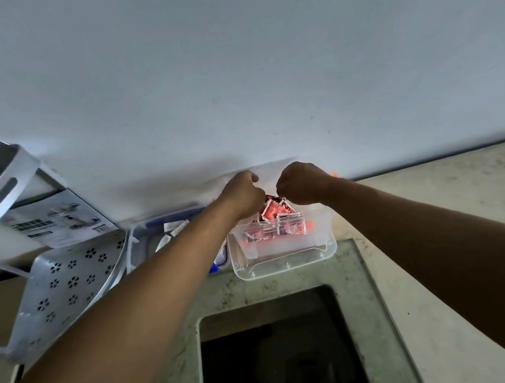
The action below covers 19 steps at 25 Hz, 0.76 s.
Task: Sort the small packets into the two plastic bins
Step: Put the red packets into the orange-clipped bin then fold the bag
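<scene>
Pale stone counter (444, 229) against a white wall, carrying a clear bin (286, 259) of red packets (275, 212) at centre, a blue-trimmed bin (141, 239) just left, and a perforated metal rack (66, 282) far left.

Both hands (272, 190) crowd the far end of the clear bin (286, 258), fists nearly touching, wall (229, 81) right behind them, so no room past. L side blocked: blue-latched bin (137, 249) touching, then metal rack (69, 282) and box (60, 221). R side: counter (458, 211) bare, open approach. Near side: dark sink opening (277, 356) w/ narrow rim strip betw. it and the clear bin.
</scene>
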Tool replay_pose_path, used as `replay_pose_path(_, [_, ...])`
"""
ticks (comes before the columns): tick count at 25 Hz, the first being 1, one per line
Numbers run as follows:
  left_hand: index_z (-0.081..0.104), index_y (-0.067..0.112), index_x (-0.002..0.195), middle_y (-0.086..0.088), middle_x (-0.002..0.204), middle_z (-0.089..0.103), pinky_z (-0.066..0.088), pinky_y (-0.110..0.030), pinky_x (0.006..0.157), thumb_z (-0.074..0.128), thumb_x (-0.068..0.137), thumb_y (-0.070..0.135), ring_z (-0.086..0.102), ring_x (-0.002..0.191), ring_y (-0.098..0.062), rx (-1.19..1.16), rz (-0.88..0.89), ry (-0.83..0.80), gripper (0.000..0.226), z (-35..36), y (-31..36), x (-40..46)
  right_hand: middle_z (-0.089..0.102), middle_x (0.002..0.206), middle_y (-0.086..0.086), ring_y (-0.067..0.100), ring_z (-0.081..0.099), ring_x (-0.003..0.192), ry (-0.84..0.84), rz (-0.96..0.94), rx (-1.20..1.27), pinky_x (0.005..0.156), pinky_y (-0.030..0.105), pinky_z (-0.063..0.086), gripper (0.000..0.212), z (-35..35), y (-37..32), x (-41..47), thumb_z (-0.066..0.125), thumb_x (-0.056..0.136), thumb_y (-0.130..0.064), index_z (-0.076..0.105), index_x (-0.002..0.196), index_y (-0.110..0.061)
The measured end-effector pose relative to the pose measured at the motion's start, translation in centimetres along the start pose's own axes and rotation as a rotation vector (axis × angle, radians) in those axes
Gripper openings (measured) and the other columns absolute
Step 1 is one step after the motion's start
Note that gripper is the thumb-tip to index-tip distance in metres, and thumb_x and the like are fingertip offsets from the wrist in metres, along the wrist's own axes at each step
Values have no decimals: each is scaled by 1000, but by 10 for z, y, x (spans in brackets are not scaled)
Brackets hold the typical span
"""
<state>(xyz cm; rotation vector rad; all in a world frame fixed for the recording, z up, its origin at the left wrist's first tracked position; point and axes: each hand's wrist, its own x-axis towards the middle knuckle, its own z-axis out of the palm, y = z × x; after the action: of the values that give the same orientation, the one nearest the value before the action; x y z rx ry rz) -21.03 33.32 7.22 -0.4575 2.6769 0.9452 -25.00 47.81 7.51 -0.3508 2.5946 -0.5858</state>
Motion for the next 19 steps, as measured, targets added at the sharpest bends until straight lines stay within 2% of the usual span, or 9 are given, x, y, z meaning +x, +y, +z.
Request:
replay_pose_path(4, [47,14,139,-13,143,52,43,-30,85,59,87,17,54,123,-28,114,119,119,54,-31,4,-50,69,109,9,28,64,105,105,-98,33,83,33,54,26,-17,-22,-58,46,95,-7,72,102,-6])
replay_pose_path(6, [48,14,137,-13,141,53,42,-30,80,58,87,21,56,118,-28,138,130,127,52,-42,-1,-86,71,110,10,30,65,106,133,-89,96,81,31,52,25,-19,-31,-96,50,95,-13,73,105,-8])
replay_pose_path(8, [50,13,134,-13,137,55,41,-31,79,57,88,24,59,114,-31,153,113,144,48,-47,-10,-132,72,111,12,32,65,105,187,-150,50,78,28,47,24,-11,-32,-135,55,93,-19,73,106,-9])
replay_pose_path(12, [57,14,122,-12,122,64,43,-32,72,59,87,25,61,101,-29,161,101,89,37,-19,-36,-236,67,125,13,29,63,110,85,-216,33,88,31,49,33,38,-18,-223,58,97,-27,66,122,-8])
replay_pose_path(15, [55,13,126,-13,127,61,49,-34,84,60,85,22,60,108,-29,117,109,16,42,10,-59,-307,58,129,14,28,60,112,60,-206,-8,91,38,51,42,82,2,-286,58,96,-36,58,129,-12])
replay_pose_path(19, [44,17,142,-12,141,48,45,-44,103,61,89,36,50,126,-29,298,137,-40,59,40,-94,-369,49,141,12,29,51,126,51,-176,-55,102,47,47,58,137,24,-347,54,91,-56,47,139,-23])
